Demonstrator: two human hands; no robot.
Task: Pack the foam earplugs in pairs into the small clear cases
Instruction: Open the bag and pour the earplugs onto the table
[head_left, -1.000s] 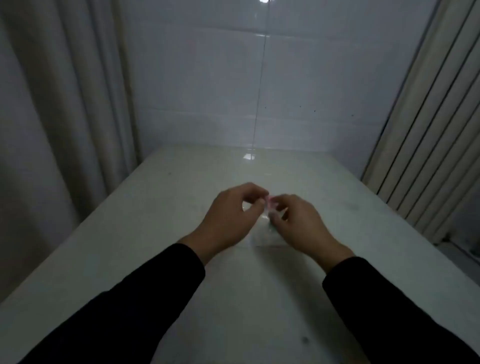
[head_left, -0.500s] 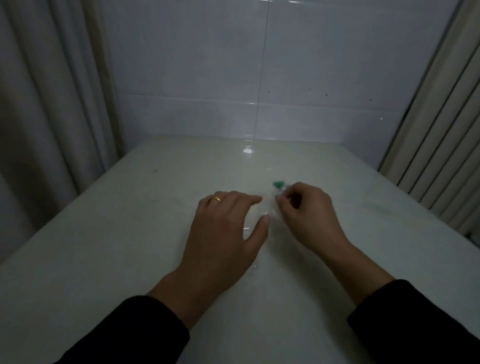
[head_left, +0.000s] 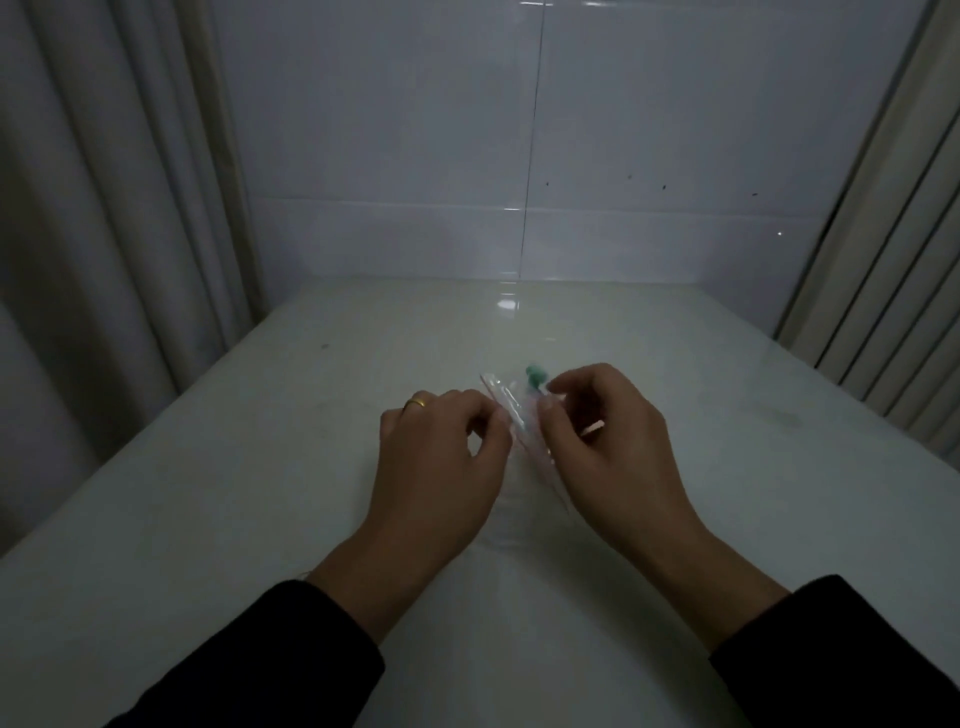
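Clear case (head_left: 511, 415) — outline faint in dim light, lower part hidden between the hands; green earplug (head_left: 535, 375) — blurred, its base hidden by right-hand fingertips (head_left: 553, 387).

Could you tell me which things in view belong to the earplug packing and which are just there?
Job:
- green earplug, at right hand fingertips
- clear packet, pinched between left hand and right

Not the job:
- table
- curtain
- tiled wall
- gold ring
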